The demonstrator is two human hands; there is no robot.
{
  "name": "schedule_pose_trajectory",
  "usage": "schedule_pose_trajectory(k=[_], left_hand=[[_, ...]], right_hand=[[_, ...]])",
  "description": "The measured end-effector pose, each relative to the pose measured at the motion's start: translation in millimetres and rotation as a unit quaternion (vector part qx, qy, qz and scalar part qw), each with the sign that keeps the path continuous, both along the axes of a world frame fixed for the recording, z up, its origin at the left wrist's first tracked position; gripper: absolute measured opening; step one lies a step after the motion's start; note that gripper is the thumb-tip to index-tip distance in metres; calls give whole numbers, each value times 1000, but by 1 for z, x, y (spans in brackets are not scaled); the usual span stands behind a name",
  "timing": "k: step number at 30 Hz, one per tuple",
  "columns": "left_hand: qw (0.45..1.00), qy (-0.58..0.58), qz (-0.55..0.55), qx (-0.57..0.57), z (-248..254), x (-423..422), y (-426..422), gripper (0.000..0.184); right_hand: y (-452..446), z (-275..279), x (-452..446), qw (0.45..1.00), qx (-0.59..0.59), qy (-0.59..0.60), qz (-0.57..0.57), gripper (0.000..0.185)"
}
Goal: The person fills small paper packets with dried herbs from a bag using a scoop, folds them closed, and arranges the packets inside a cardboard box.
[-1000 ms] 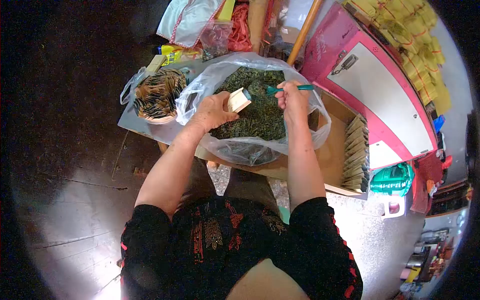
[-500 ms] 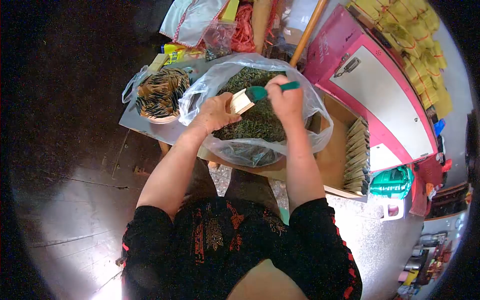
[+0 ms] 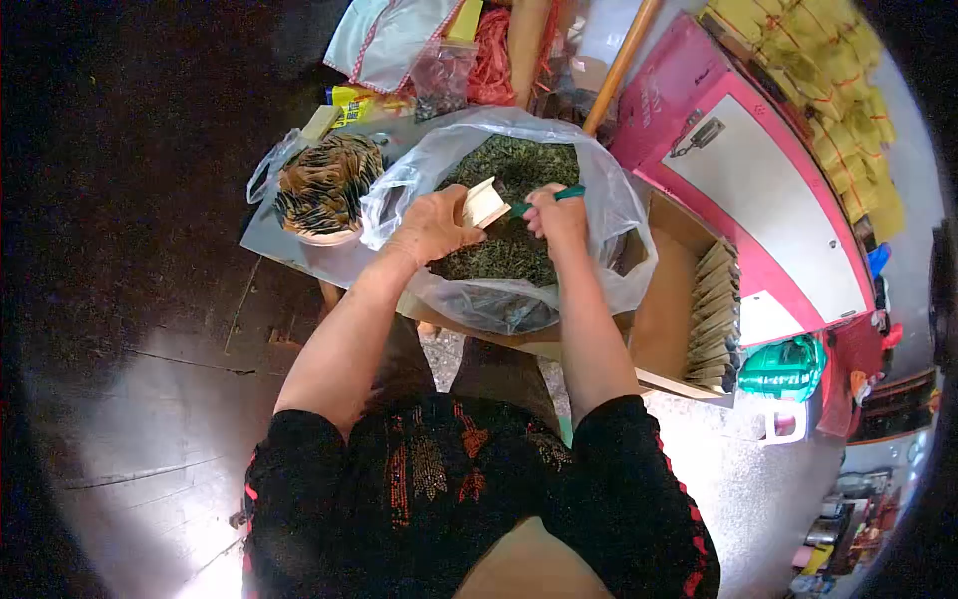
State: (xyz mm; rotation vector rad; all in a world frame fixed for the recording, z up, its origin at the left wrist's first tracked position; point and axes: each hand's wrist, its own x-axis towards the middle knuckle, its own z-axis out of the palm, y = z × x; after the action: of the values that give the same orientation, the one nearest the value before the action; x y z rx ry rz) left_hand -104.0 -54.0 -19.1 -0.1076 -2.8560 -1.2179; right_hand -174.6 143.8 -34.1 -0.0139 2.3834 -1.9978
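A pale open-topped packet [image 3: 485, 204] is gripped in my left hand [image 3: 433, 228], above a clear plastic bag [image 3: 611, 180] of dark green dried leaves [image 3: 494, 258]. My right hand [image 3: 556, 217] is closed round a green scoop [image 3: 569, 192], whose head is at the packet's right-hand opening. How far the scoop reaches into the packet cannot be made out. Left of the bag stands a round container full of folded brown packets [image 3: 324, 185].
A cardboard box [image 3: 661, 317] holding a row of packets [image 3: 712, 314] is right of the bag. Behind it stands a pink and white cabinet [image 3: 743, 170]. A wooden pole [image 3: 621, 68], red strips [image 3: 491, 58] and a cloth [image 3: 389, 40] lie beyond the bag.
My right hand has moved left and down, bringing the green scoop from over the leaves to the packet's opening. My left hand still holds the packet in nearly the same place.
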Motion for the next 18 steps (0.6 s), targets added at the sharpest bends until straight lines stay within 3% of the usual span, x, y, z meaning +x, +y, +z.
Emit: schedule_pose_trajectory(k=[2, 10, 13, 15, 18], left_hand=[[1000, 9, -2, 2, -3, -1, 1, 46], [1000, 17, -9, -4, -2, -1, 1, 45], [1000, 4, -13, 8, 0, 0, 1, 45], [1000, 12, -10, 2, -3, -1, 1, 45], [999, 32, -1, 6, -7, 0, 1, 45]], right_hand=[[11, 9, 0, 995, -99, 5, -29, 15], [23, 49, 12, 983, -168, 61, -47, 16], [13, 52, 16, 991, -123, 57, -6, 16], [0, 46, 18, 993, -11, 109, 50, 16], [-21, 31, 20, 946, 119, 282, 108, 15]])
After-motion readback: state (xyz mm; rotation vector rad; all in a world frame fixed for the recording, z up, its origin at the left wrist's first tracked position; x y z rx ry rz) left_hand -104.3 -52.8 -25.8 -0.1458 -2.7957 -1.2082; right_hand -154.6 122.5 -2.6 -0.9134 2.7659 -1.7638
